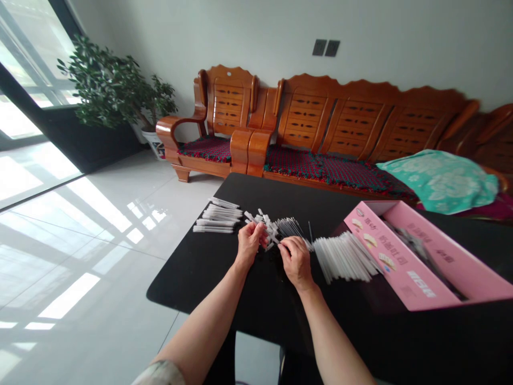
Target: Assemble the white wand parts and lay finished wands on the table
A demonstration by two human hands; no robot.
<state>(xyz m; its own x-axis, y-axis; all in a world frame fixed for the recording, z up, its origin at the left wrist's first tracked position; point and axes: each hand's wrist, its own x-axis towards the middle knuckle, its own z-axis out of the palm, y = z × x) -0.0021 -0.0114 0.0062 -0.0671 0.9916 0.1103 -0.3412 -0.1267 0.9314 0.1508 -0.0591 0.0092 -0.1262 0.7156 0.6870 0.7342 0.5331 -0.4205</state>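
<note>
Black table (192, 272) is bearing open pink cardboard box (395, 267), slim white plastic tubes (347, 258) beside it, probably for easy reach. Left hand (251, 243) and right hand (296, 262), fingers narrow, are working at heaped short white plastic pieces (270, 226); grip: can't tell.

L hand (251, 239): fingers curled, thumb nr fingertips; grip too small to tell
R hand (296, 259): back up, fingers bent, tips twd L hand; grip unclear
Gap: hands nr e/o, apart
L forearm (212, 299): bare, slants fwd & R
R forearm (326, 326): bare, slants fwd & L
</note>
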